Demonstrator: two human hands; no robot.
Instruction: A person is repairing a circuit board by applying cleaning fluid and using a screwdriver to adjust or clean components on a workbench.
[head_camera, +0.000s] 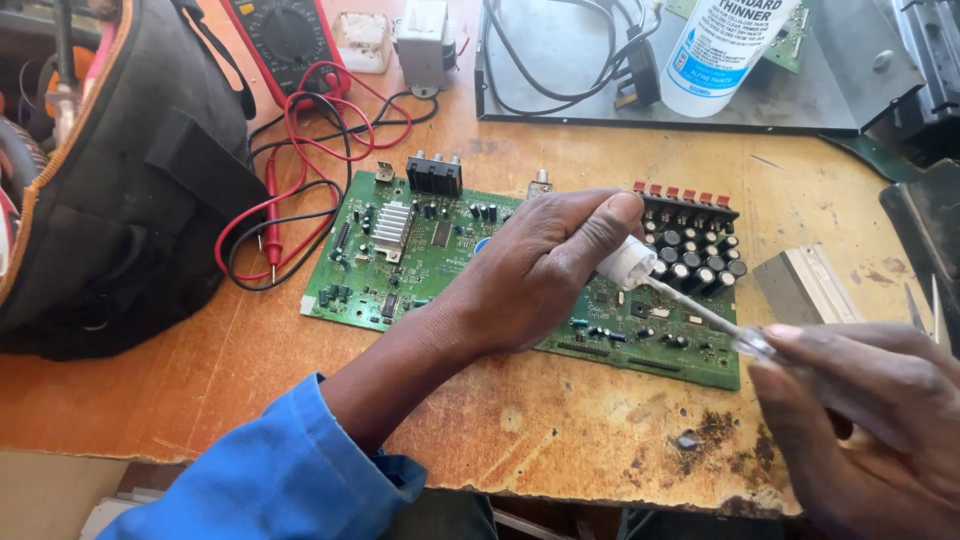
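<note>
Head view: left hand (540, 270) pinches white tube (626, 263), perhaps, over circuit board (400, 260).

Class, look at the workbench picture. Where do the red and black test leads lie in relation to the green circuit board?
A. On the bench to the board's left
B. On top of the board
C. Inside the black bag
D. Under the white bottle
A: the test leads coil on the wooden bench left of the green circuit board, beside the black bag.

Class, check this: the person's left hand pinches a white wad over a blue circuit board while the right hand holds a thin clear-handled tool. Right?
Not quite: the head view shows the circuit board is green, not blue. The left hand does pinch the white wad, and the right hand holds the thin clear-handled tool.
</note>
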